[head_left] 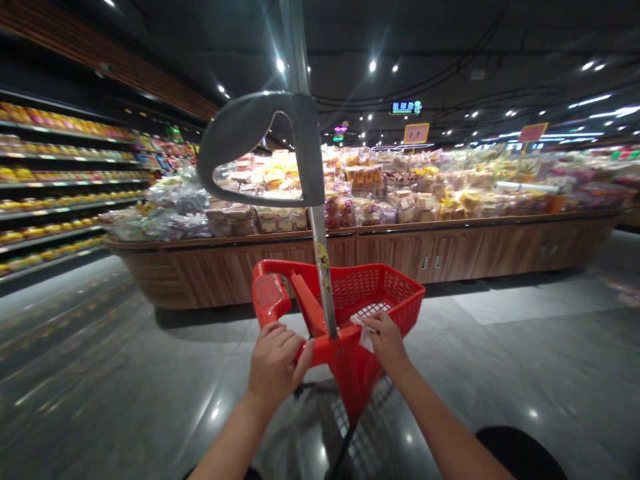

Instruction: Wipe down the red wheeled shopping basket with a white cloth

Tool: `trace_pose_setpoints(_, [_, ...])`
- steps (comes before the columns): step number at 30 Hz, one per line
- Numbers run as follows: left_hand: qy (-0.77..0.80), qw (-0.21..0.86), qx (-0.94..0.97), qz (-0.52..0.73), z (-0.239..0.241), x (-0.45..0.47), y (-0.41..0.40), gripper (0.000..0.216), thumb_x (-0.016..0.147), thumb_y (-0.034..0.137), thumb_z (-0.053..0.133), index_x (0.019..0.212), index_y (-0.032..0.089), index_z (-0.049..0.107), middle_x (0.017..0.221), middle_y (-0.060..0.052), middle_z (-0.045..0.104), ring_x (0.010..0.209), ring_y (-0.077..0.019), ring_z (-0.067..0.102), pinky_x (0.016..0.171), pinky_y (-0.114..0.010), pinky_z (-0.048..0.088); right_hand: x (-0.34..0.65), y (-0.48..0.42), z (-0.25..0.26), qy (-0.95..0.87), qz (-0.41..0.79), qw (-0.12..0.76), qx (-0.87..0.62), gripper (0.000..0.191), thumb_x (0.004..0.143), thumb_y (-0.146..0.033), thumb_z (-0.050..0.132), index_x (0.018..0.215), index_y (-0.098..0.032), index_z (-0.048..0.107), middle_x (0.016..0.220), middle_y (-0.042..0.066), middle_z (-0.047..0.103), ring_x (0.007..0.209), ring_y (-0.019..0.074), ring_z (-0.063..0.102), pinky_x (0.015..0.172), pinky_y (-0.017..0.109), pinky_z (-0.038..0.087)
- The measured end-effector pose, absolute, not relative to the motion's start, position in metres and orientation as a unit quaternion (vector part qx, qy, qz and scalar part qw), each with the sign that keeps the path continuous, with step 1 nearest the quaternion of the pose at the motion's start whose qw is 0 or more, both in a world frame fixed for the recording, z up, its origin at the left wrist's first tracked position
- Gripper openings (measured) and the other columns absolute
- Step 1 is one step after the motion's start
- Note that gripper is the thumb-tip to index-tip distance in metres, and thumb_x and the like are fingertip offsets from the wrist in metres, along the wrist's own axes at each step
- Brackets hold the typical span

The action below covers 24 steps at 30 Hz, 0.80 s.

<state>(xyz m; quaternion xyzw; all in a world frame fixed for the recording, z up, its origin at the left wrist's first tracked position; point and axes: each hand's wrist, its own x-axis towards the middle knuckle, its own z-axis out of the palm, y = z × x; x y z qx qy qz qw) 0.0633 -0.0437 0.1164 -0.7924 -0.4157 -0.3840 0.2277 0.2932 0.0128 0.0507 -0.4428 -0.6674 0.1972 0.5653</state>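
A red plastic shopping basket on a trolley stands right in front of me on the shop floor. My left hand is closed around the basket's near rim, beside its red handle. My right hand rests on the near rim further right and pinches a small white slip of paper. A metal pole rises from the basket's near edge, carrying a grey curved grip above.
A long wooden display counter piled with packaged bread and snacks runs across ahead. Shelves of packaged goods line the left wall. Glossy grey floor tiles spread on both sides. Price signs hang above the counter.
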Motion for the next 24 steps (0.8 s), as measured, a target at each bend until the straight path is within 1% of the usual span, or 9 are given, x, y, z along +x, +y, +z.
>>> trace_pose_setpoints(3, [-0.416, 0.224, -0.796, -0.379, 0.118, 0.06, -0.043, 0.02, 0.08, 0.024, 0.051, 0.06, 0.02, 0.055, 0.056, 0.001, 0.054, 0.061, -0.013, 0.05, 0.08, -0.035, 0.042, 0.29, 0.001, 0.052, -0.619, 0.197, 0.622, -0.437, 0.044, 0.069, -0.002, 0.044, 0.098, -0.023, 0.069, 0.087, 0.004, 0.056, 0.083, 0.0178, 0.055, 0.076, 0.031, 0.046])
trace_pose_setpoints(6, [-0.413, 0.212, -0.804, -0.372, 0.12, 0.059, -0.04, 0.021, 0.08, 0.023, 0.05, 0.061, 0.02, 0.056, 0.056, 0.001, 0.054, 0.061, -0.0131, 0.051, 0.079, -0.035, 0.041, 0.271, -0.022, 0.054, -0.606, 0.147, 0.672, -0.399, 0.041, 0.07, -0.003, 0.046, 0.099, -0.023, 0.065, 0.093, 0.004, 0.056, 0.089, 0.0189, 0.054, 0.08, 0.033, 0.046])
trace_pose_setpoints(8, [-0.41, 0.205, -0.806, -0.373, 0.121, 0.058, -0.038, 0.021, 0.08, 0.023, 0.05, 0.061, 0.02, 0.056, 0.056, 0.001, 0.055, 0.061, -0.0131, 0.051, 0.079, -0.035, 0.041, 0.256, -0.033, 0.051, -0.645, 0.13, 0.664, -0.355, 0.042, 0.068, -0.001, 0.046, 0.097, -0.024, 0.065, 0.093, 0.005, 0.056, 0.09, 0.0189, 0.054, 0.081, 0.033, 0.047])
trace_pose_setpoints(10, [-0.405, 0.199, -0.809, -0.376, 0.121, 0.056, -0.036, 0.02, 0.08, 0.023, 0.05, 0.061, 0.02, 0.057, 0.057, 0.001, 0.056, 0.062, -0.013, 0.051, 0.079, -0.035, 0.041, 0.247, -0.036, 0.046, -0.693, 0.124, 0.637, -0.315, 0.046, 0.067, 0.001, 0.044, 0.099, -0.024, 0.064, 0.094, 0.005, 0.056, 0.091, 0.0187, 0.055, 0.081, 0.032, 0.047])
trace_pose_setpoints(12, [-0.399, 0.193, -0.812, -0.38, 0.12, 0.054, -0.034, 0.02, 0.08, 0.023, 0.051, 0.061, 0.02, 0.057, 0.057, 0.001, 0.056, 0.061, -0.0129, 0.051, 0.079, -0.034, 0.041, 0.246, -0.034, 0.039, -0.713, 0.116, 0.624, -0.298, 0.048, 0.066, 0.002, 0.042, 0.099, -0.024, 0.064, 0.094, 0.005, 0.056, 0.091, 0.0184, 0.055, 0.081, 0.032, 0.047])
trace_pose_setpoints(16, [-0.398, 0.18, -0.814, -0.382, 0.121, 0.05, -0.031, 0.02, 0.079, 0.023, 0.05, 0.06, 0.02, 0.056, 0.057, 0.001, 0.055, 0.061, -0.0127, 0.051, 0.079, -0.034, 0.042, 0.252, -0.028, 0.032, -0.67, 0.114, 0.651, -0.337, 0.043, 0.067, 0.003, 0.04, 0.09, -0.023, 0.065, 0.091, 0.004, 0.055, 0.089, 0.0175, 0.054, 0.081, 0.032, 0.047])
trace_pose_setpoints(21, [-0.398, 0.171, -0.812, -0.39, 0.121, 0.049, -0.029, 0.021, 0.08, 0.023, 0.049, 0.061, 0.02, 0.057, 0.058, 0.001, 0.056, 0.063, -0.0126, 0.052, 0.08, -0.034, 0.041, 0.244, -0.033, 0.039, -0.665, 0.124, 0.654, -0.339, 0.054, 0.058, 0.006, 0.036, 0.093, -0.023, 0.066, 0.091, 0.004, 0.057, 0.092, 0.0182, 0.055, 0.084, 0.033, 0.046])
trace_pose_setpoints(24, [-0.398, 0.166, -0.819, -0.379, 0.122, 0.047, -0.025, 0.023, 0.081, 0.024, 0.047, 0.06, 0.02, 0.057, 0.058, 0.001, 0.056, 0.062, -0.0122, 0.051, 0.079, -0.034, 0.041, 0.249, -0.033, 0.045, -0.679, 0.142, 0.634, -0.342, 0.047, 0.061, 0.004, 0.039, 0.087, -0.023, 0.067, 0.087, 0.003, 0.057, 0.087, 0.0177, 0.056, 0.08, 0.031, 0.047])
